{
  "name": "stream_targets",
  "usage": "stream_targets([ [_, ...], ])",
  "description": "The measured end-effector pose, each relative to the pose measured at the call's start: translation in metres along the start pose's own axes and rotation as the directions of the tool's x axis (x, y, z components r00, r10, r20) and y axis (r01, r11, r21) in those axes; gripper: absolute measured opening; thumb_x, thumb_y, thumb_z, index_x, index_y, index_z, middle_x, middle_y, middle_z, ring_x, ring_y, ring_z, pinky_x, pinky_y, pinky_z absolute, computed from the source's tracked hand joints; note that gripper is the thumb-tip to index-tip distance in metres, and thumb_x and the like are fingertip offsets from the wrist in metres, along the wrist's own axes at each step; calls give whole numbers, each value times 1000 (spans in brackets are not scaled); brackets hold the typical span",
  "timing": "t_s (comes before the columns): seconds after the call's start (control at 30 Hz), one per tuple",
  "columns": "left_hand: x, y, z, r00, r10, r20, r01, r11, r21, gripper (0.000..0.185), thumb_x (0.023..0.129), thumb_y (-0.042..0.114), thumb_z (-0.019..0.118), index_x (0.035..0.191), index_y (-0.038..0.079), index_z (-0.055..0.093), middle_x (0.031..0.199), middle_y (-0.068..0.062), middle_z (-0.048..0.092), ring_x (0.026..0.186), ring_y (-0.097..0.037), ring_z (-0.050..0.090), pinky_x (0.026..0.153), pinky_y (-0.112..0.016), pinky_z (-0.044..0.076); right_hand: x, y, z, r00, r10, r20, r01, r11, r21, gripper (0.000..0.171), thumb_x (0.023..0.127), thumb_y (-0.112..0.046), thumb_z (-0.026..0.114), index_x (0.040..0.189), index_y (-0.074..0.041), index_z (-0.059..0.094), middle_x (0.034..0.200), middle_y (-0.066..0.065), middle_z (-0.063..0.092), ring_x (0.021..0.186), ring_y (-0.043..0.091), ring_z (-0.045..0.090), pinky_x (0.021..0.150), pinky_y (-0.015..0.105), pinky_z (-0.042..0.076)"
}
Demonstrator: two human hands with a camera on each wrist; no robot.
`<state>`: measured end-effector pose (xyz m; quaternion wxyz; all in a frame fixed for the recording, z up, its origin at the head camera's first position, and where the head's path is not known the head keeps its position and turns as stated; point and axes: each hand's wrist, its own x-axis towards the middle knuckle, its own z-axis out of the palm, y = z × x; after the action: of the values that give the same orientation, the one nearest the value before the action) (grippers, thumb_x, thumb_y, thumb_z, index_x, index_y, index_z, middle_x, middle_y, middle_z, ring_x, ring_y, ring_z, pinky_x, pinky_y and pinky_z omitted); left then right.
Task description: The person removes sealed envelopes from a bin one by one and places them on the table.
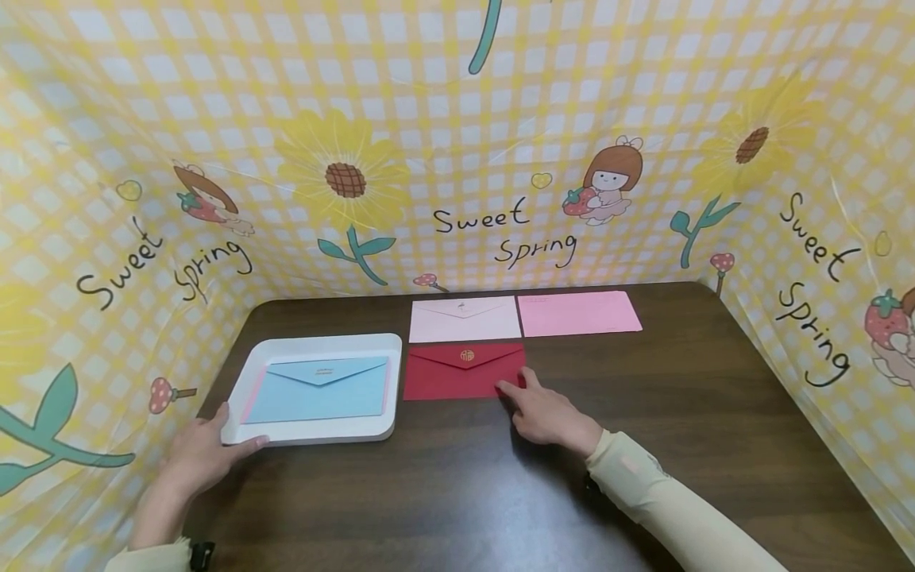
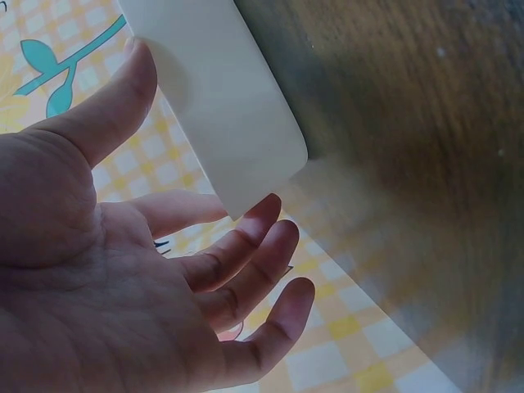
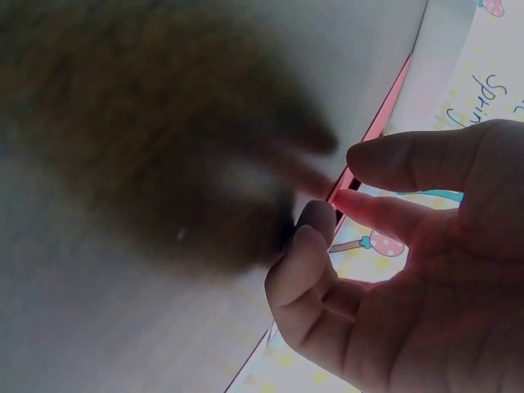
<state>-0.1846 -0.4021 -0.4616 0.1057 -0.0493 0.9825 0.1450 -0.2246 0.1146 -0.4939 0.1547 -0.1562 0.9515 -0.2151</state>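
Left hand (image 1: 196, 454) — nearest the viewer, at the near left corner of the white tray (image 1: 322, 343); thumb laid on the rim, fingers loosely spread beside and under the corner. The left wrist view shows the palm open, not clamped.

Right hand (image 1: 545, 413) — flat on the dark table (image 1: 643, 445), fingertips at the near right corner of the red envelope (image 1: 461, 372). The right wrist view shows thumb and fingers closing on a thin red edge, seemingly starting to lift it; whether the pinch is complete cannot be told.

Red envelope — lies flat just right of the tray, flap side up with a gold seal. Judged light, thin, flexible paper that will bend if held by one corner; flush to the table, so a corner or edge must be teased up first, then pinched between thumb and fingers.

Tray — holds a blue envelope (image 1: 318, 389) over a pink sheet.

Far row — a pale pink envelope (image 1: 465, 319) and a pink envelope (image 1: 577, 313), side by side behind the red one.

Backdrop — yellow checked cloth (image 1: 457, 143).
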Motion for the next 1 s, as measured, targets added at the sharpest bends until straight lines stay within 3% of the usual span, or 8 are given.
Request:
stream_targets([
  [1.0,-3,3,-1,999,43,-20,-43,999,-7,112,96,56,72,149,-27,19,132,-59,36,119,-70,45,95,-71,44,3,-1,-3,1000,-11,-9,11,1000,0,60,99,-10,66,157,-13,51,160,28,29,71,26,58,59,39,49],
])
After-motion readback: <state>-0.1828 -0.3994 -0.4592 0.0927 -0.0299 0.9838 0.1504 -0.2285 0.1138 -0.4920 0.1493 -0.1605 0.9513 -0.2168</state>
